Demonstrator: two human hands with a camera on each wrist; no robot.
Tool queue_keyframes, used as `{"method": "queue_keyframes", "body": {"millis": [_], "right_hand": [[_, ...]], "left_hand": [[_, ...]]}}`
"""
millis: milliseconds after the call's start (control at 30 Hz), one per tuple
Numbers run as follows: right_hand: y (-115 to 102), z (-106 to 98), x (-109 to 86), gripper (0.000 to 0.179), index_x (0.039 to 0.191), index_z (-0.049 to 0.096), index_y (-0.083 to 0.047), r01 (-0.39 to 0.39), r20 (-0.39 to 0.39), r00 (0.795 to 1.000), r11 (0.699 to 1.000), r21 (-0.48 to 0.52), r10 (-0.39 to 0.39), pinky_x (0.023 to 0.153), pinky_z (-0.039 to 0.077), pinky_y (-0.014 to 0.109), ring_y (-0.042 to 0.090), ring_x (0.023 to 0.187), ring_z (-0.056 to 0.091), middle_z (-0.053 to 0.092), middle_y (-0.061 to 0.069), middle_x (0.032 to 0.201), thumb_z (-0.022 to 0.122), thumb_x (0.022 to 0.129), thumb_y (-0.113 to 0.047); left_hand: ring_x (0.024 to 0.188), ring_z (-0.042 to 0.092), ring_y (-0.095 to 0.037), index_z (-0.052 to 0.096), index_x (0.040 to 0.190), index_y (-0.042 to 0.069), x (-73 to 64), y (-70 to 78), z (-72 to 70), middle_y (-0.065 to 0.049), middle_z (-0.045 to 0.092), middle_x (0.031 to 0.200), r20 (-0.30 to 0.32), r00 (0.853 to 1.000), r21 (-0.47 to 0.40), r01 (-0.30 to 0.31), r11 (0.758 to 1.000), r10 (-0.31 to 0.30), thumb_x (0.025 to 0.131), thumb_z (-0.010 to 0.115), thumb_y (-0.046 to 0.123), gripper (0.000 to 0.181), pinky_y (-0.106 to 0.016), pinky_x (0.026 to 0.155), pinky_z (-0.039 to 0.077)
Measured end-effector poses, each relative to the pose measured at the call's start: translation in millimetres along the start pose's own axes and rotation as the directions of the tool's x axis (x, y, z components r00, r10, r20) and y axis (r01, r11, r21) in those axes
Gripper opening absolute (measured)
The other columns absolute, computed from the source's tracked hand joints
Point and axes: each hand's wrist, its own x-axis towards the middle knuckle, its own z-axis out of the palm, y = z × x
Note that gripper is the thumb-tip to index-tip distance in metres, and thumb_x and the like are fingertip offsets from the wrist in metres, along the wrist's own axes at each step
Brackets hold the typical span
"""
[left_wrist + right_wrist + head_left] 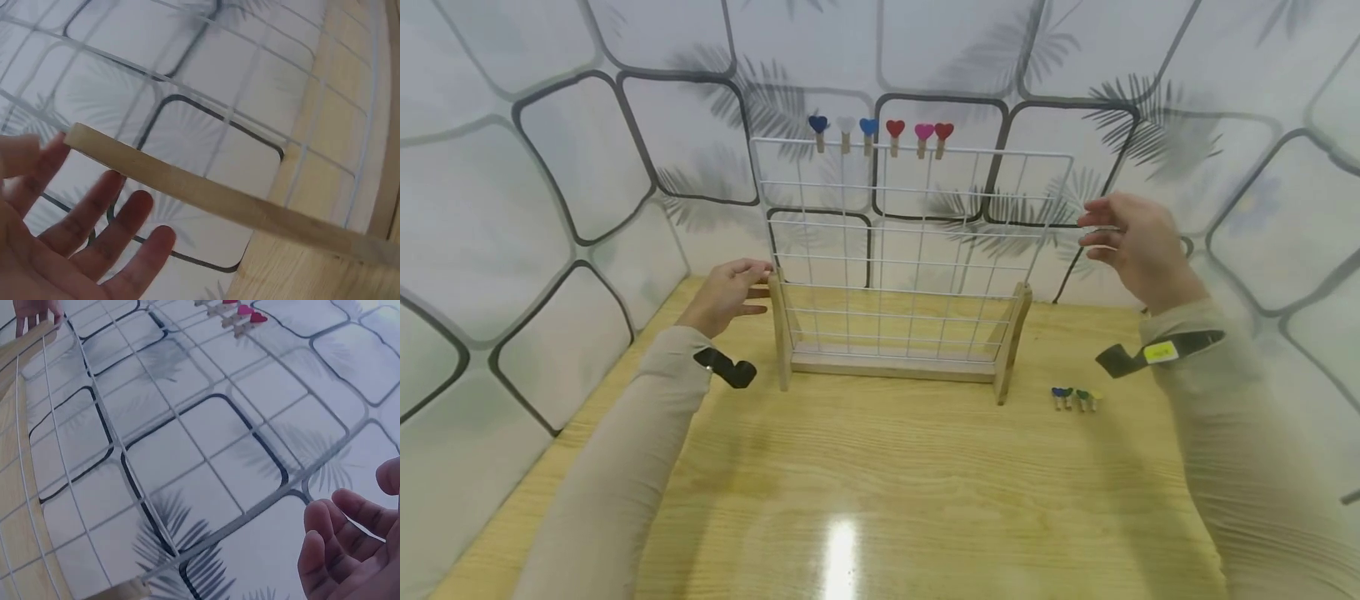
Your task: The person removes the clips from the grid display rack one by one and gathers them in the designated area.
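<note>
A white wire grid [917, 192] stands upright in a wooden stand [895, 367] with a post at each side. Several heart-topped wooden clips [895, 129], in dark blue, white, light blue, red and pink, sit along the grid's top wire, left of its right corner. With its fingers spread, my left hand [718, 296] is at the top of the left post [187, 181], fingertips right by its upper end. My right hand [1142, 246] hovers beside the grid's right edge, its fingers loosely bent and nothing between them.
On the wooden table [760, 483], to the right of the stand, lie several more small clips [1082, 397] with blue, green and yellow tops. A patterned cloth wall [587, 167] with dark outlines and leaf prints encloses the back and sides of the table.
</note>
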Motion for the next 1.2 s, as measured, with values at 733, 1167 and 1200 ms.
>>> {"method": "queue_keyframes", "body": {"millis": [733, 1167, 1200], "right_hand": [[-21, 113, 26.3, 0.028, 0.105, 0.060, 0.006, 0.143, 0.105, 0.986, 0.978, -0.155, -0.128, 0.056, 0.049, 0.026, 0.021, 0.066, 0.059, 0.059, 0.014, 0.100, 0.051, 0.102, -0.021], [-18, 154, 47.9, 0.024, 0.113, 0.062, -0.003, 0.075, 0.102, 0.993, 0.968, -0.239, -0.052, 0.061, 0.053, 0.024, 0.022, 0.068, 0.062, 0.054, 0.009, 0.119, 0.059, 0.099, -0.022], [-18, 156, 48.8, 0.024, 0.114, 0.062, -0.004, 0.065, 0.100, 0.994, 0.968, -0.244, -0.042, 0.061, 0.053, 0.024, 0.022, 0.069, 0.062, 0.053, 0.009, 0.120, 0.059, 0.098, -0.022]], "left_hand": [[0.113, 0.055, -0.030, 0.052, 0.129, -0.004, 4.6, -1.2, 4.6, -0.017, 0.055, 0.124, -0.109, 0.993, 0.035, -0.033, 0.999, 0.036, 0.106, 0.030, 0.040, 0.055, -0.051, 0.096, 0.045], [0.114, 0.054, -0.036, 0.048, 0.136, -0.003, -0.6, 0.2, 6.1, -0.022, 0.051, 0.131, -0.101, 0.995, 0.041, 0.010, 0.999, -0.005, 0.105, 0.028, 0.042, 0.058, -0.055, 0.097, 0.043], [0.114, 0.055, -0.037, 0.048, 0.136, -0.002, -0.4, 0.6, 6.4, -0.023, 0.051, 0.131, -0.102, 0.995, 0.040, 0.008, 0.999, -0.004, 0.105, 0.028, 0.042, 0.057, -0.055, 0.097, 0.043]]}}
